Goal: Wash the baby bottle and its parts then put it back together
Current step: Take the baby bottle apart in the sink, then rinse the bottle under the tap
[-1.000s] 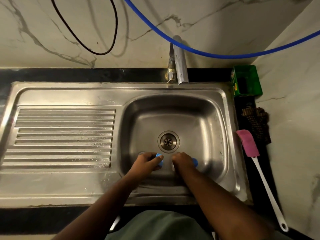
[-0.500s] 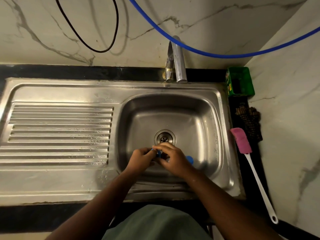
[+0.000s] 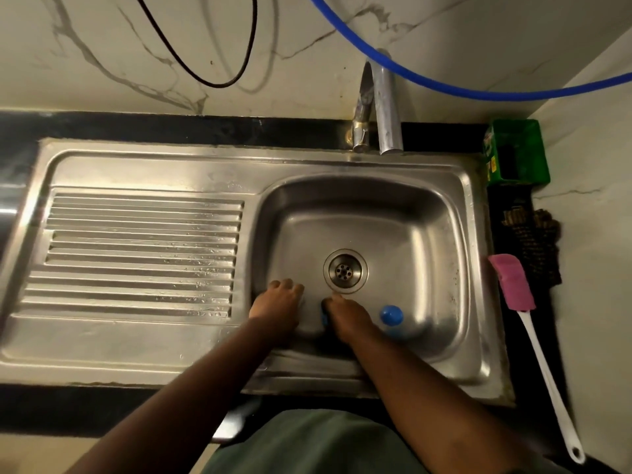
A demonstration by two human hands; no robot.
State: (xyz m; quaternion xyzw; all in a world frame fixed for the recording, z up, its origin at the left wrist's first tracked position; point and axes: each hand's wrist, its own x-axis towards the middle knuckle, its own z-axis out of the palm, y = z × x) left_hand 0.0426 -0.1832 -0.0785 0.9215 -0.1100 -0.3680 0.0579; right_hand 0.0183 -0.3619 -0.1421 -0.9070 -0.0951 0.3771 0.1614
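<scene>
Both hands are down in the steel sink basin [image 3: 431, 234], just in front of the drain [image 3: 345, 271]. My right hand [image 3: 349, 316] is curled over a small blue bottle part [image 3: 323, 318], and only a sliver of that part shows at its left side. My left hand [image 3: 278, 302] lies a little apart to the left with its fingers bent down onto the basin floor. What is under it is hidden. A round blue cap [image 3: 391, 315] lies loose on the basin floor to the right of my right hand.
The tap [image 3: 386, 107] stands behind the basin, not running, under a blue hose [image 3: 444, 85]. A ribbed draining board [image 3: 136, 254] is on the left. On the right counter are a pink-headed bottle brush [image 3: 513, 285], a dark scrubber [image 3: 533, 241] and a green box [image 3: 516, 150].
Half a second ago both hands were joined over the blue part. They have now separated: the left moved left, the right keeps the blue part, and the blue cap is uncovered.
</scene>
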